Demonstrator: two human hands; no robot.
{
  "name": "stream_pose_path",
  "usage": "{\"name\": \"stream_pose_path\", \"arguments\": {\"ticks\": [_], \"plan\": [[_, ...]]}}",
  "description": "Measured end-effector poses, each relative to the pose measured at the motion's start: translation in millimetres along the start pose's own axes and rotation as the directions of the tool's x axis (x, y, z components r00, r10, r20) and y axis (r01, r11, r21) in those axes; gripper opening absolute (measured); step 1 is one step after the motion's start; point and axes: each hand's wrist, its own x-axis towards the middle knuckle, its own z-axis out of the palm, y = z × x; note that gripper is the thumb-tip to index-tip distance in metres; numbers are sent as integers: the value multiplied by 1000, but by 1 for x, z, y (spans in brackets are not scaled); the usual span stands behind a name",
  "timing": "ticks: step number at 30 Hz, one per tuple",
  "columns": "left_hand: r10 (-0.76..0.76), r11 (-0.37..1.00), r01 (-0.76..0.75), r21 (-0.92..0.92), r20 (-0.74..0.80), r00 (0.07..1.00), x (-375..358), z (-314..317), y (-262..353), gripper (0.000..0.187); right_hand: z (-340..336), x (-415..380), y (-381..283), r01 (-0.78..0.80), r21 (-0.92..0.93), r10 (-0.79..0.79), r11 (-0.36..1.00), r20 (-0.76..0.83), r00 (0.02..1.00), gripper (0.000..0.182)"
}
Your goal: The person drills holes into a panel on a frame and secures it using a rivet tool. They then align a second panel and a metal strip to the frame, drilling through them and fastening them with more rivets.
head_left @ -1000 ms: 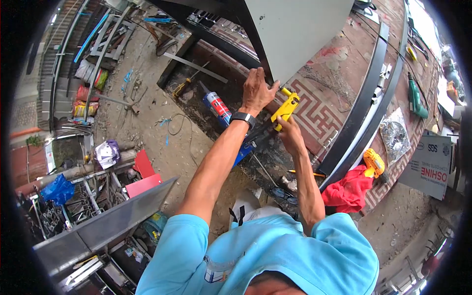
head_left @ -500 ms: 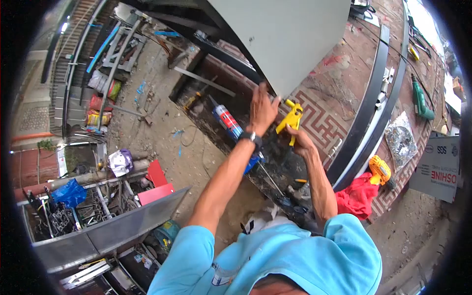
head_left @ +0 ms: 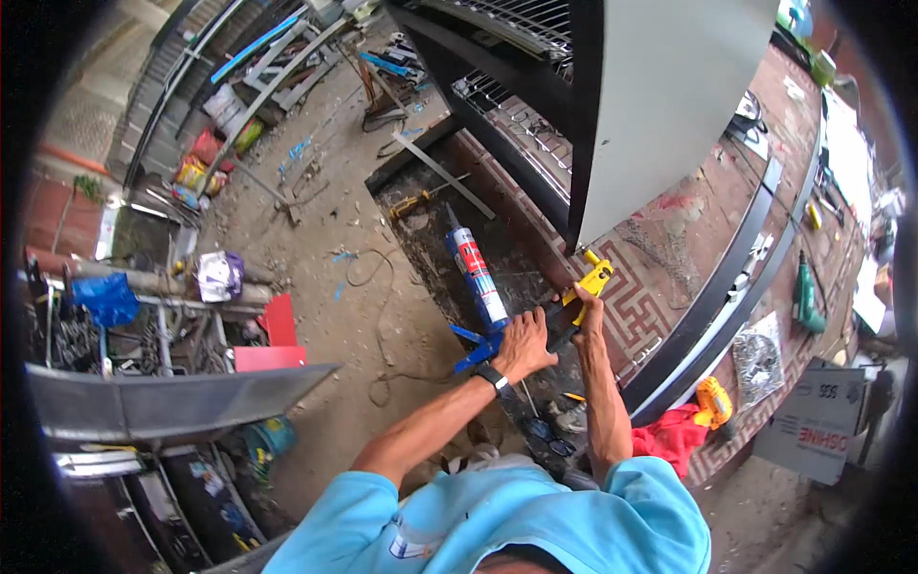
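My right hand is closed around a yellow hand tool with a trigger-like handle and dark parts near its lower end. Just left of it, my left hand reaches palm down, its thumb apart from the fingers, beside these dark parts. It overlaps the rear of a blue caulking gun. A caulk tube with a red and white label sits in that gun, nozzle pointing away from me. What lies beneath my left palm is hidden. Beyond the yellow tool, the corner of a large grey panel comes down.
A dark metal frame with wire racks adjoins the panel. Long black strips lie on the patterned floor at right, near a red cloth, an orange power tool and a green drill. A metal bin stands at left.
My left hand has come away from the panel's lower corner and down toward the caulking gun. The right hand still holds the yellow tool. My view has shifted, showing more of the racks.
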Motion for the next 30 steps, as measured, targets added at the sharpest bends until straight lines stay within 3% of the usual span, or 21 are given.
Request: {"name": "stream_pose_path", "arguments": {"ticks": [2,4,6,8,10,12,13,14,15,16,17,18,19,20,22,23,24,25,26,28,30], "plan": [[112,992,-114,53,44,993,5,8,-9,77,16,-3,-3,-29,117,43,993,-118,992,18],[218,976,-217,25,-25,976,13,14,-23,56,-7,21,11,57,120,-34,991,-181,983,15],[269,963,-268,-34,7,963,25,9,-28,47,-8,30,13,108,92,-87,990,-206,975,12],[236,962,-214,-169,119,965,36,8,-27,54,-2,22,-1,167,95,-141,981,-237,961,8],[386,805,-335,-489,5,922,33,14,-22,66,26,-36,-34,214,-41,-215,976,-343,915,10],[328,722,-327,-610,-114,938,41,-13,-10,87,30,-100,-66,205,-168,-246,964,-285,926,7],[240,692,-430,-579,-378,894,58,-13,-5,95,19,-129,-79,255,-327,-348,910,-269,898,10],[129,677,-523,-518,-616,777,82,-16,-2,104,18,-168,-89,267,-459,-425,848,-287,858,14],[113,630,-544,-553,-628,770,99,-34,-1,103,6,-203,-95,215,-547,-489,809,-423,763,17],[103,581,-573,-578,-646,756,115,-61,0,102,50,-257,-95,263,-520,-522,812,-448,726,19],[146,575,-613,-542,-669,729,129,-77,3,101,72,-299,-89,336,-624,-643,705,-363,675,21],[189,564,-655,-503,-693,695,139,-90,7,99,86,-335,-75,273,-627,-651,730,-515,558,26],[283,548,-728,-412,-728,625,146,-100,9,87,85,-366,-59,275,-721,-739,636,-467,485,27],[299,517,-744,-424,-725,620,154,-101,11,87,84,-394,-41,262,-804,-815,533,-406,413,28],[360,532,-726,-436,-660,660,168,-96,14,70,85,-427,17,151,-914,-889,378,-312,336,31],[378,535,-753,-383,-689,618,175,-87,13,55,76,-437,65,123,-877,-869,464,-424,256,35],[385,508,-763,-400,-687,616,179,-77,12,55,60,-446,113,105,-831,-833,546,-526,171,39],[329,519,-760,-391,-730,599,179,-64,11,52,45,-468,143,-490,-461,-420,740,-885,199,46],[269,535,-754,-381,-769,580,178,-56,9,49,94,-442,172,-373,-451,-398,811,-892,214,42],[263,495,-786,-371,-798,542,173,-48,2,46,99,-437,230,-370,-368,-298,853,-925,234,39],[379,565,-715,-412,-640,669,177,-52,-1,49,100,-440,274,-369,-276,-200,887,-952,231,36]]}}
